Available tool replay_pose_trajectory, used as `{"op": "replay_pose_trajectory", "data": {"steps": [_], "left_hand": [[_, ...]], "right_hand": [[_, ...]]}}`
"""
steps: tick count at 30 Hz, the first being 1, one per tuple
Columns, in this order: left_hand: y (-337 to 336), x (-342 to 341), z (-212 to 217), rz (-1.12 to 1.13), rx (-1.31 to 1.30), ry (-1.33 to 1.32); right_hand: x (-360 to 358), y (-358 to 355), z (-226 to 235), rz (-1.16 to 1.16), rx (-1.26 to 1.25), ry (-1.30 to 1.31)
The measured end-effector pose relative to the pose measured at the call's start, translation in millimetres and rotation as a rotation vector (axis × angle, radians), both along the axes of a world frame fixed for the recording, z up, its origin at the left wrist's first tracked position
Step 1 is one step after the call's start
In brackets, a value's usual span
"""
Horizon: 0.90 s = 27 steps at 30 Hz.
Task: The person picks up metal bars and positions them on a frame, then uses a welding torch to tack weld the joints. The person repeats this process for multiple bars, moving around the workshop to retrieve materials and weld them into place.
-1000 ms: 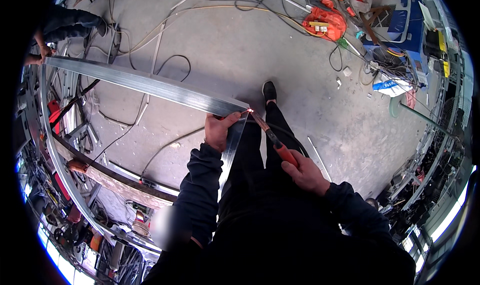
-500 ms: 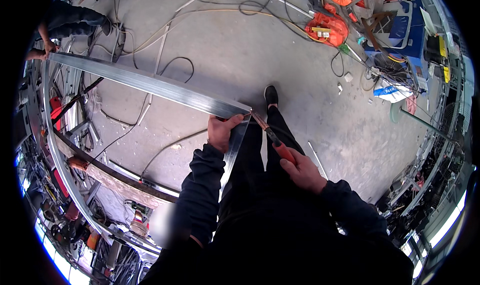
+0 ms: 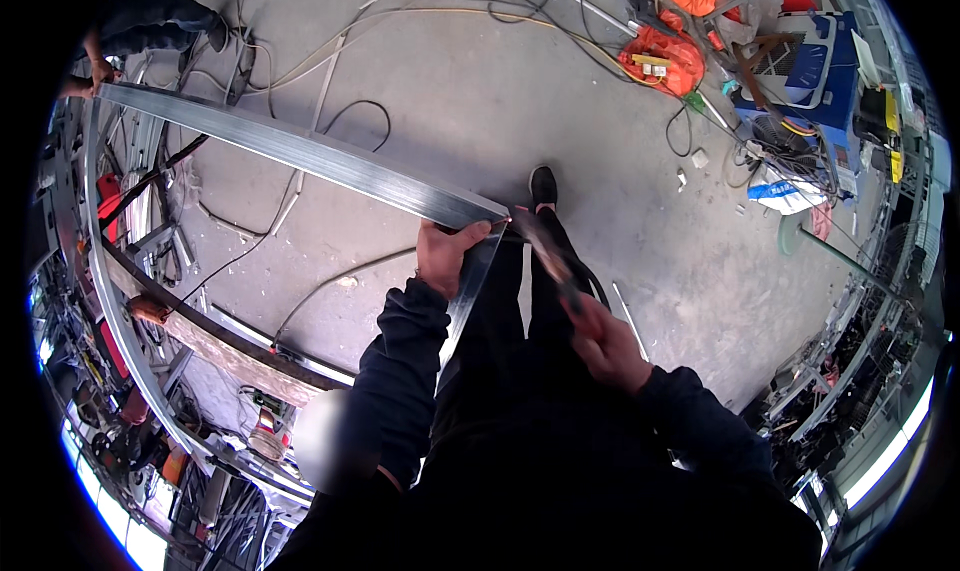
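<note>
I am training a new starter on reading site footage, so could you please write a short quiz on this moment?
1. True or false: the left hand grips the near end of the long metal channel.
2. What does the right hand hold? A) a paint roller B) a hand tool, blurred, that points at the channel's end C) nothing
3. Fill in: at the far end of the channel, another person's ____ holds it.

Key: 1 true; 2 B; 3 hand.
</note>
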<state>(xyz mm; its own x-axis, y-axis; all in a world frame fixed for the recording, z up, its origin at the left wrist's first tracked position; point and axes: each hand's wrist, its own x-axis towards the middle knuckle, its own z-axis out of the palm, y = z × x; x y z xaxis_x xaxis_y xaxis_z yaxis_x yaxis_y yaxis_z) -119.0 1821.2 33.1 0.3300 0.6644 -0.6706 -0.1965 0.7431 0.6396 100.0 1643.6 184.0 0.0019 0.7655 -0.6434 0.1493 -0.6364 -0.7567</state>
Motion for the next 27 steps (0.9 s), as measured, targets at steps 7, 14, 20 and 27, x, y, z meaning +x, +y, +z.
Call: {"op": "replay_pose_trajectory", "data": {"steps": [7,14,20,27], "left_hand": [[5.5,0.2,7.1,0.013,-0.013,0.002],[10.4,3.4,13.6,0.01,-0.053,0.065],[11.2,-0.1,14.1,-0.034,0.008,-0.014],[8.1,-1.8,7.3,-0.023,0.016,0.006]], "right_hand": [[-1.3,11.3,14.6,0.002,-0.081,-0.005],[-0.7,30.3,22.2,-0.002,0.006,-0.122],[4.3,36.0,4.4,0.157,-0.145,-0.136],[9.3,20.6,-10.5,0.224,-0.194,-0.169]]}}
